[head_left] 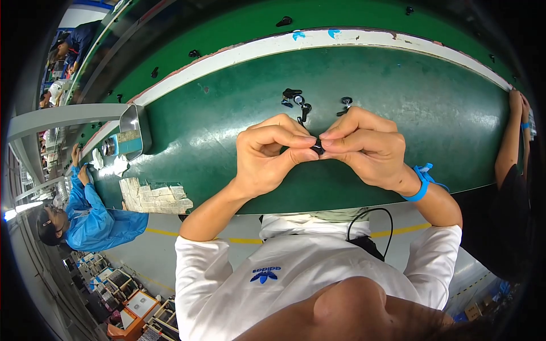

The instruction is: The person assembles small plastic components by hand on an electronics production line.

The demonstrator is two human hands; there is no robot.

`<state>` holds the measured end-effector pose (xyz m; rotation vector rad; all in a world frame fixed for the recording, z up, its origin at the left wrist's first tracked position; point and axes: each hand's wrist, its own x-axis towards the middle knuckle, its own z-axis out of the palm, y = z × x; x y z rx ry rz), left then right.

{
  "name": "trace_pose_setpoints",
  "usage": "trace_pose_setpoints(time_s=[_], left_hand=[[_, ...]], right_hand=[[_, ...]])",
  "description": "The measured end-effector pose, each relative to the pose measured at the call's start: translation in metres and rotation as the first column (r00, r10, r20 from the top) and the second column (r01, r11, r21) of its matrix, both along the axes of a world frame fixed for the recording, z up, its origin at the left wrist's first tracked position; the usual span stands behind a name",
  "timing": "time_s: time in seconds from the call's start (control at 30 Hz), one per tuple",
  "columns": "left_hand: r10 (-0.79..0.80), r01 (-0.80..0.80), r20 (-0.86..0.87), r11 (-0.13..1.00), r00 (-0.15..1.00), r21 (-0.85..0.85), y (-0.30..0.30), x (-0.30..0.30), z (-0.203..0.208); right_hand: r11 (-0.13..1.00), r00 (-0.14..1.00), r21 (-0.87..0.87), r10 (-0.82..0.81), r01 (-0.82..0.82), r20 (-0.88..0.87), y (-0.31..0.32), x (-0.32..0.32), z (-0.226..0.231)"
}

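Between the fingertips of both hands is a small black earbud (318, 148), mostly covered by thumbs and forefingers. My left hand (273, 150) pinches it from the left and my right hand (367, 146) from the right, a little above the green table (227, 85). Just beyond my hands lie several black earbud pieces: one dark stemmed piece (292, 92), a round one with a pale face (298, 100) and another stemmed one (306, 110). Farther right, a separate black piece (346, 101) rests beyond my right hand. A blue band (424, 183) circles my right wrist.
Past a white ledge (250, 50), a green belt (352, 17) carries scattered black earbuds (284, 21). At left are a metal tray (145, 136), a blue-labelled bottle (122, 143) and taped pale sheets (156, 197). A person in blue (94, 219) sits left; another person's arm (508, 142) is right.
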<state>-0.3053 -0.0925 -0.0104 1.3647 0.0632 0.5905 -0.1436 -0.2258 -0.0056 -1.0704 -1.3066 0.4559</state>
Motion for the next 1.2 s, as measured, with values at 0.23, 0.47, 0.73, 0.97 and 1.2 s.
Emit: trace_pose_setpoints(time_s=[0.23, 0.47, 0.73, 0.97, 1.2], left_hand=[[-0.005, -0.001, -0.135, 0.999, 0.991, -0.042, 0.002, -0.004, 0.000], [-0.016, 0.012, -0.191, 1.000, 0.982, -0.026, 0.007, -0.006, 0.000], [-0.050, 0.029, -0.051, 0.932, 0.997, -0.362, 0.002, -0.003, 0.001], [-0.053, 0.006, -0.093, 0.897, 0.994, -0.442, 0.001, -0.005, 0.004], [-0.111, 0.029, -0.178, 0.911, 0.978, -0.411, -0.002, -0.003, 0.009]], right_hand=[[0.996, 0.993, 0.020, -0.087, 0.085, 0.078, 0.005, -0.006, -0.011], [0.996, 0.985, -0.024, -0.078, 0.083, 0.155, 0.005, -0.006, -0.006], [0.995, 0.996, -0.090, -0.052, 0.045, -0.078, 0.009, -0.009, -0.002], [0.994, 0.996, -0.084, -0.071, 0.075, 0.045, 0.009, -0.006, -0.001], [0.987, 0.970, -0.017, -0.155, 0.161, 0.189, 0.009, -0.006, 0.003]])
